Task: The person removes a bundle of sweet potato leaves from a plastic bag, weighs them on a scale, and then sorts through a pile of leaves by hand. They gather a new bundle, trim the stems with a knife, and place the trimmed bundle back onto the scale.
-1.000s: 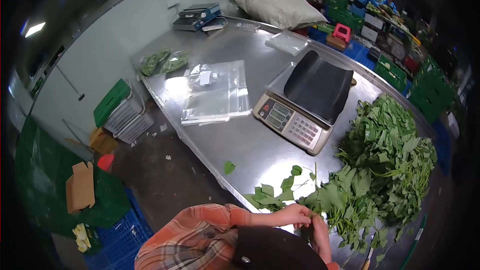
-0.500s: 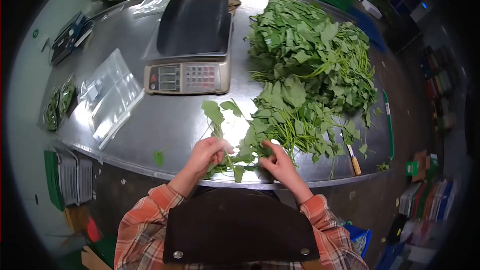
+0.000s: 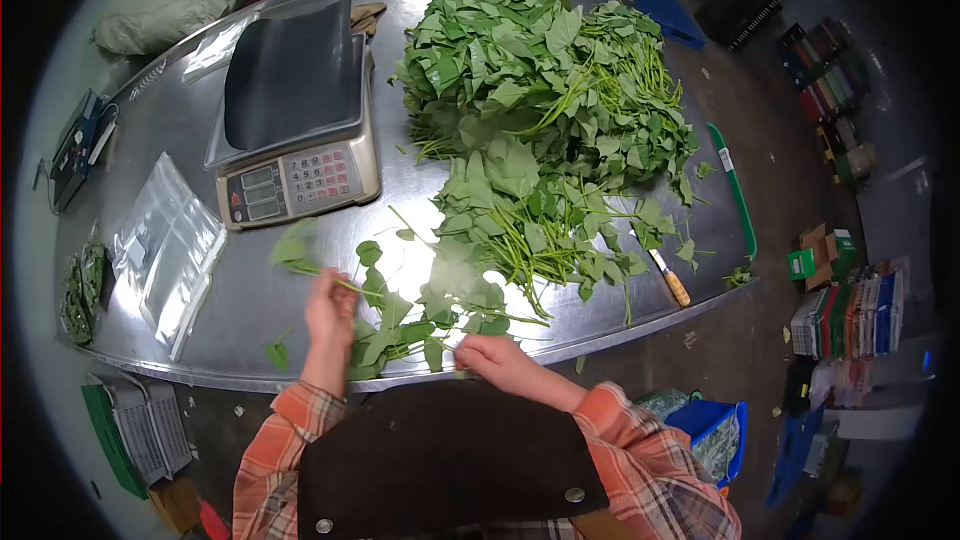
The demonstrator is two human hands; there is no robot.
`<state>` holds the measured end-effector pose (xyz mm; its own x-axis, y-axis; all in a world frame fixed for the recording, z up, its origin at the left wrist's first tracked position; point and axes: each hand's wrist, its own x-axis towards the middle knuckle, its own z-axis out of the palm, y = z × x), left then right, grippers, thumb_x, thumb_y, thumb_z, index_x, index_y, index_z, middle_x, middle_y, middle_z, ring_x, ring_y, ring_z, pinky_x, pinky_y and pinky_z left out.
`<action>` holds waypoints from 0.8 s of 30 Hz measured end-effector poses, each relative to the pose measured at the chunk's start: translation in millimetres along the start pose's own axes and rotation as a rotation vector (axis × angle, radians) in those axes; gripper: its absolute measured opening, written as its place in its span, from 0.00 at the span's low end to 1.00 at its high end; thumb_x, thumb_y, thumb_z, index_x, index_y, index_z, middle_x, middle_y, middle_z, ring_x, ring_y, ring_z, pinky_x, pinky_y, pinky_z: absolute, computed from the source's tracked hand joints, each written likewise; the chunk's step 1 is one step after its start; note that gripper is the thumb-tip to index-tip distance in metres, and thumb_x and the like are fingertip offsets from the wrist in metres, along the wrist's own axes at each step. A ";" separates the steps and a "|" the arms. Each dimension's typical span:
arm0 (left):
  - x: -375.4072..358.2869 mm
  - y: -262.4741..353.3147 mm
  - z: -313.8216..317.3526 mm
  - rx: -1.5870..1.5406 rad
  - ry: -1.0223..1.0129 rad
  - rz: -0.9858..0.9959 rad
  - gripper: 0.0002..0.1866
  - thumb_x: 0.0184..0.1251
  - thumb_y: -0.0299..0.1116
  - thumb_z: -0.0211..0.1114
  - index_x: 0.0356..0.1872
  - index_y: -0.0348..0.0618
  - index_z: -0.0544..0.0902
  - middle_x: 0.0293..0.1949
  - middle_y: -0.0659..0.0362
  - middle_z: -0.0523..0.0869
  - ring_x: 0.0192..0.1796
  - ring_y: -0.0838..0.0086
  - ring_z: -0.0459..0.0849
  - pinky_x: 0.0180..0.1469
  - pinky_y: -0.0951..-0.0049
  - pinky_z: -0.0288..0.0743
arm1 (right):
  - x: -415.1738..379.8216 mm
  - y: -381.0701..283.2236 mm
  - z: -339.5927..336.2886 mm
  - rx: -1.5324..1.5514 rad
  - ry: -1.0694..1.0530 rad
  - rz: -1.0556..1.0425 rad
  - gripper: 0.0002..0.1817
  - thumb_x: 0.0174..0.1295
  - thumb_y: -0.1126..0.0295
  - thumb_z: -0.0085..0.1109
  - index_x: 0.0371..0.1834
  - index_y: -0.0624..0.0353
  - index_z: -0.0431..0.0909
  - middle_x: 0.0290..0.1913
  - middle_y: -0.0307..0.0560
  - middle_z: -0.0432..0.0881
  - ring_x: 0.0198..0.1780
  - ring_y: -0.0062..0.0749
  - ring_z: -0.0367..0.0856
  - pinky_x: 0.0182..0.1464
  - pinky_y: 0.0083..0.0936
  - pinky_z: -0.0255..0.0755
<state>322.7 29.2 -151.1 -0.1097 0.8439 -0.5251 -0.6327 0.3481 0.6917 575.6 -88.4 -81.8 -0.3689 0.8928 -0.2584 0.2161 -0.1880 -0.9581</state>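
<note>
My left hand (image 3: pixel 328 315) is closed around a leafy green stem (image 3: pixel 296 256), whose leaf points to the left, above the steel table. My right hand (image 3: pixel 500 362) is closed near the table's front edge, its fingertips at the end of a thin stem beside the loose leafy stems (image 3: pixel 400 332). These loose stems lie between my hands. Behind them rests a bunch of leafy greens (image 3: pixel 520 230) with its stalks to the right, and farther back stands a large heap of the same greens (image 3: pixel 500 50). Exactly what the right fingers pinch is partly hidden.
A weighing scale (image 3: pixel 300 180) with a black tray (image 3: pixel 295 80) stands at the back left. Clear plastic bags (image 3: pixel 170 245) and filled bags of greens (image 3: pixel 85 290) lie left. A wooden-handled knife (image 3: pixel 676 288) and a green strip-like tool (image 3: pixel 733 190) lie right.
My left hand has moved left with a leafy stem. My right hand has moved lower and closed. The view has shifted, and loose stems now lie spread between the hands.
</note>
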 end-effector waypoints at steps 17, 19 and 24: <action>-41.0 -32.4 35.1 -0.100 -0.336 -0.524 0.15 0.67 0.43 0.57 0.46 0.43 0.75 0.23 0.65 0.75 0.18 0.83 0.65 0.14 0.83 0.51 | 12.8 -10.1 -74.2 0.794 0.309 0.247 0.07 0.64 0.68 0.52 0.36 0.59 0.70 0.21 0.41 0.74 0.15 0.22 0.69 0.15 0.18 0.64; -55.5 -27.6 55.5 -0.052 -0.369 -0.564 0.19 0.67 0.45 0.57 0.49 0.41 0.75 0.29 0.63 0.80 0.21 0.83 0.69 0.16 0.85 0.56 | 15.7 -20.7 -51.3 0.852 0.195 0.277 0.07 0.65 0.67 0.52 0.36 0.59 0.70 0.23 0.42 0.76 0.14 0.23 0.70 0.15 0.18 0.65; -59.0 -23.0 68.1 0.252 -0.470 -0.374 0.12 0.64 0.39 0.60 0.39 0.40 0.78 0.28 0.63 0.80 0.24 0.84 0.71 0.19 0.85 0.59 | 32.9 20.9 -7.0 0.576 0.022 0.371 0.10 0.68 0.65 0.49 0.38 0.62 0.67 0.27 0.43 0.76 0.22 0.24 0.76 0.24 0.22 0.74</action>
<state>396.0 -0.8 -102.3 0.4663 0.7162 -0.5193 -0.3579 0.6896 0.6296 574.3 -60.1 -109.6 -0.3440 0.7344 -0.5852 -0.1932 -0.6652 -0.7212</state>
